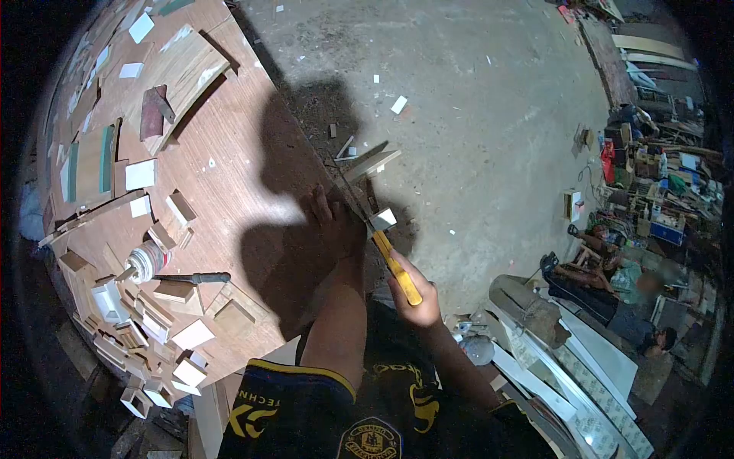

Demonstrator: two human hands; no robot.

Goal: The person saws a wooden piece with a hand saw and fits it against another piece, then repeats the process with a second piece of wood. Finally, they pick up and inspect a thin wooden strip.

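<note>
The step in hand looks like sawing at the table's edge. The right hand (427,302) is wrapped around the yellow handle of the saw (392,262), whose blade (355,202) runs towards 11 o'clock along the edge of the table (229,203). The left hand (327,213) is low by that edge, at 10 o'clock from the handle, fingers bent; deep shadow hides its palm, so I cannot tell whether it pinches wood or just presses down.

A pale block (384,219) is just beside the handle end of the blade, and a wood strip (376,163) sticks out at 1 o'clock of it; whether the two are joined is unclear. The next stroke, I judge, calls for a steady left hand with its fingers clear of the teeth, and a straight pull.

The edge runs from 11 o'clock down past the left hand. Beyond it, the floor (474,99) gives broad room from 12 to 2 o'clock, with scattered scraps. Room is tighter at 4 o'clock, where boards (554,336) lie, and on the table at 8, where offcuts (193,335), a jar (145,262) and a dark tool (193,278) crowd together.
</note>
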